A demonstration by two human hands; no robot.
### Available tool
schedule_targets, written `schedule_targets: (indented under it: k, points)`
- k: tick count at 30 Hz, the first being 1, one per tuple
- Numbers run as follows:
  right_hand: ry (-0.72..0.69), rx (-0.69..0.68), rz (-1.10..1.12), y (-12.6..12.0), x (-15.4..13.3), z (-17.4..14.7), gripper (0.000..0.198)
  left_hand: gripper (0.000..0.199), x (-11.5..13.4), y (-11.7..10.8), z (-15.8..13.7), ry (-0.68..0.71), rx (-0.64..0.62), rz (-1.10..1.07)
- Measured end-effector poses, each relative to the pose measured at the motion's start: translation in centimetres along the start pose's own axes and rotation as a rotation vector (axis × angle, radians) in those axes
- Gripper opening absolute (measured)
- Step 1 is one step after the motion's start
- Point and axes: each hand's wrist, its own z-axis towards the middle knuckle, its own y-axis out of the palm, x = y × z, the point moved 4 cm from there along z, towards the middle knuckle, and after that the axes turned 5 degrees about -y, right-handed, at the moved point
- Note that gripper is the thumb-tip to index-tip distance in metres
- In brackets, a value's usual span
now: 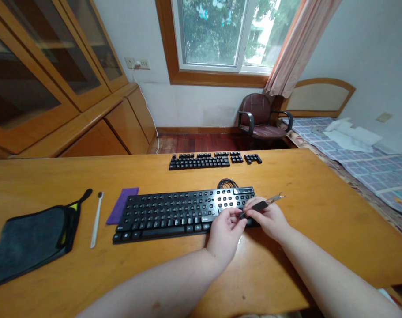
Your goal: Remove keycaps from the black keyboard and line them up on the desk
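Observation:
A black keyboard [167, 216] lies across the desk, many of its keycaps off and the bare key posts showing. Its bottom row and some keys beside it still carry caps. Over its right end, my right hand [267, 218] is closed around a keycap puller [261, 206], a dark handle with thin metal prongs pointing up and to the right. My left hand [227, 227] meets it there, fingertips pinched on a small black keycap [242, 215] that is partly hidden by the fingers. Removed keycaps [201, 162] stand in rows behind the keyboard.
A coiled black cable [227, 183] rests behind the keyboard. To the left are a purple cloth [116, 212], a white brush [96, 221] and a grey cleaning mitt or cloth [31, 238]. The wooden desk [320, 198] ends at the far edge, with a chair [258, 115] beyond.

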Motion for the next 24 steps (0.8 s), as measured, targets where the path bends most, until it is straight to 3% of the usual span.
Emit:
schedule_targets:
  k: [9, 18, 24]
  points:
    - [-0.189, -0.063, 0.032, 0.1, -1.1, 0.1, 0.009, 0.019, -0.1, 0.0, -0.1, -0.001, -0.023, 0.006]
    - [-0.190, -0.100, 0.009, 0.2, -1.1, -0.1, 0.008, 0.025, 0.0, -0.2, -0.1, -0.007, 0.021, -0.042]
    - [-0.270, -0.184, -0.059, 0.1, -1.3, -0.2, 0.013, 0.024, 0.2, -0.2, -0.2, -0.085, -0.031, -0.117]
